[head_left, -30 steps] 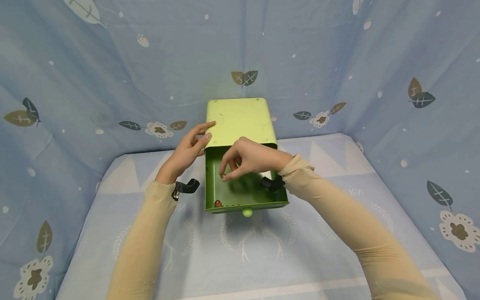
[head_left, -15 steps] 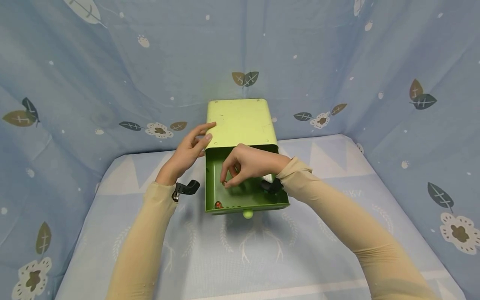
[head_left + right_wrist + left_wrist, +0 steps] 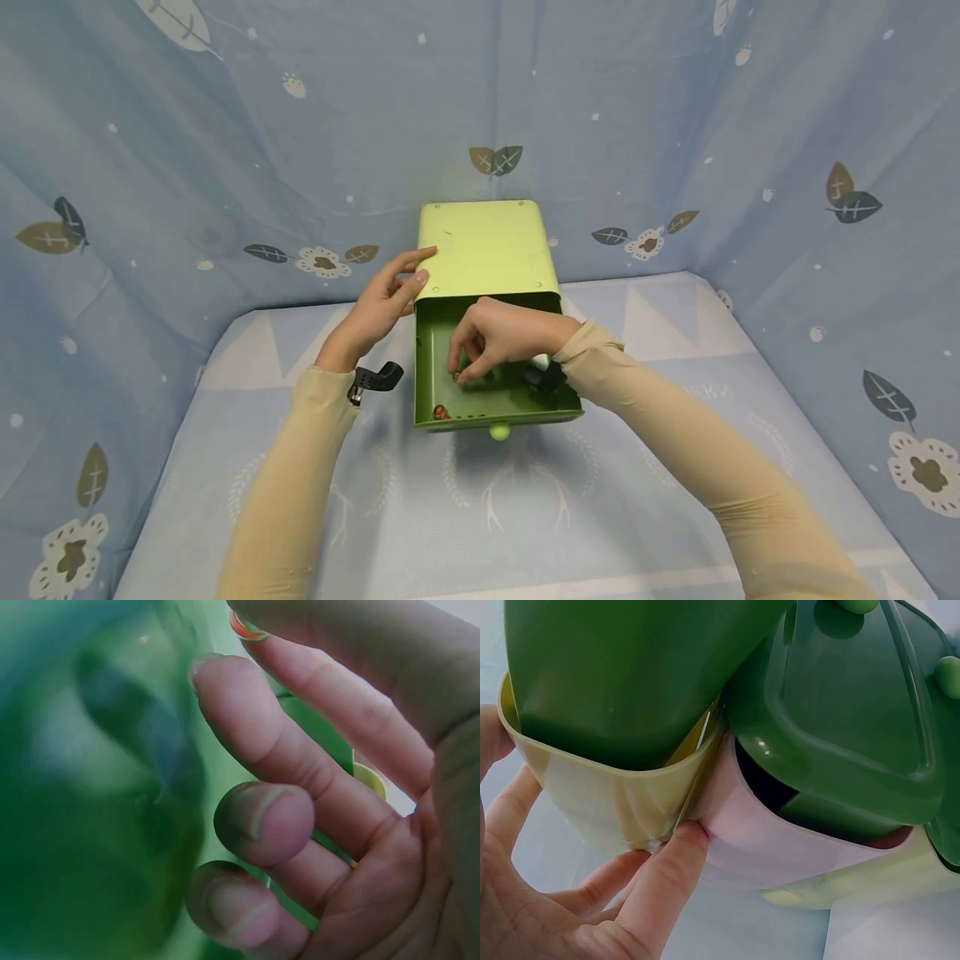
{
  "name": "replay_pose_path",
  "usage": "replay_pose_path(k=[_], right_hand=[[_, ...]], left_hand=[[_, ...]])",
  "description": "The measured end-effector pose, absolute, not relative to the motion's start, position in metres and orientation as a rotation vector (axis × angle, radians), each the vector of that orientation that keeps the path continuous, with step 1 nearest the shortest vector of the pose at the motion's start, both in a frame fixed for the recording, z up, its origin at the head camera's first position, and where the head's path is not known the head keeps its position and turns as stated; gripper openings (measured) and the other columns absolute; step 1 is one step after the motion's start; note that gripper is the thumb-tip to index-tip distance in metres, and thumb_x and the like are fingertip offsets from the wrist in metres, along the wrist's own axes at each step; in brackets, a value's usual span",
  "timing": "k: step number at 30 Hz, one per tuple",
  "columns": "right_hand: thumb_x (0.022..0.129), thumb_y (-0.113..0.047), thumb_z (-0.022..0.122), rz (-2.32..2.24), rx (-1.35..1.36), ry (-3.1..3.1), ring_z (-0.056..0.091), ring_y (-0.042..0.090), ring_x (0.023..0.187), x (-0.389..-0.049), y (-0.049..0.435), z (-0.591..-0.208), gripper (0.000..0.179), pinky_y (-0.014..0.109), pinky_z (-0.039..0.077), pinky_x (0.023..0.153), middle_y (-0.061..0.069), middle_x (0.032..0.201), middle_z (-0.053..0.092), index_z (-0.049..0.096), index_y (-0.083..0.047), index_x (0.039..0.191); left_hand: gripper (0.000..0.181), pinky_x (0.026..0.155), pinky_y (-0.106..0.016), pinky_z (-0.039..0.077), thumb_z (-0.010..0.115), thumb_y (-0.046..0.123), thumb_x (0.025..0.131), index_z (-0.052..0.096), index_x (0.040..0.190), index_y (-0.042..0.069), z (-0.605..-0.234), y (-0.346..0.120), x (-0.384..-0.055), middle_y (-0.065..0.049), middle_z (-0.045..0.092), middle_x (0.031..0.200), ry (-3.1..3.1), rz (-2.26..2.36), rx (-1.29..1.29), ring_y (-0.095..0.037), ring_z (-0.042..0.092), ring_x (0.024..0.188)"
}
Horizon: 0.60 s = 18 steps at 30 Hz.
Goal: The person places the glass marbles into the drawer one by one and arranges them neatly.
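Note:
A drawer cabinet with a yellow-green casing (image 3: 486,246) stands near the back of the table, its green drawer (image 3: 430,358) pulled out. Inside the drawer, my right hand (image 3: 504,332) pinches a small round orange-edged piece (image 3: 246,631) between thumb and index finger, low over the drawer floor. Its other fingers are bent, and the piece is mostly hidden by the fingertips. My left hand (image 3: 377,310) rests its fingers and thumb against the casing's left side. Small red bead-like pieces (image 3: 441,412) lie in the drawer's front left corner.
In the left wrist view, a pink casing (image 3: 780,847) with another green drawer (image 3: 847,712) adjoins the yellow one. A round green knob (image 3: 499,431) sticks out of the drawer front. Patterned blue curtains (image 3: 360,117) enclose the table (image 3: 420,525) at the back and sides.
My right hand has lowered and come slightly toward the drawer's front, keeping its pinch on the small piece. The left hand stays against the casing. The red pieces have not moved.

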State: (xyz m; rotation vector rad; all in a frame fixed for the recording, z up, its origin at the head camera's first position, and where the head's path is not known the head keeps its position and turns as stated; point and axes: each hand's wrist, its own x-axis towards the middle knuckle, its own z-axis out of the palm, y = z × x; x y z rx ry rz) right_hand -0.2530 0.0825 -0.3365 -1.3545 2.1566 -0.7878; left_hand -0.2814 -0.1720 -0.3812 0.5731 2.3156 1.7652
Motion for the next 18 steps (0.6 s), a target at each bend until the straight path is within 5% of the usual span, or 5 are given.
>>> replay_pose_path(k=[11, 18], right_hand=[[0.096, -0.015, 0.088, -0.769, -1.343, 2.161, 0.067, 0.015, 0.063, -0.2536, 0.082, -0.341, 0.007, 0.026, 0.053, 0.063, -0.006, 0.07, 0.072, 0.088, -0.013, 0.103], [0.096, -0.016, 0.089, -0.771, -1.339, 2.152, 0.068, 0.015, 0.064, -0.2538, 0.0823, -0.3421, 0.008, 0.027, 0.054, 0.063, -0.006, 0.071, 0.072, 0.088, -0.013, 0.104]], left_hand=[[0.05, 0.114, -0.069, 0.043, 0.054, 0.047, 0.116, 0.049, 0.165, 0.038, -0.3835, -0.1736, -0.2818, -0.011, 0.035, 0.164, 2.318, 1.774, 0.608, -0.034, 0.052, 0.129], [0.05, 0.113, -0.069, 0.043, 0.052, 0.042, 0.118, 0.046, 0.167, 0.034, -0.3845, -0.1735, -0.283, -0.012, 0.034, 0.164, 2.318, 1.776, 0.596, -0.034, 0.051, 0.122]])
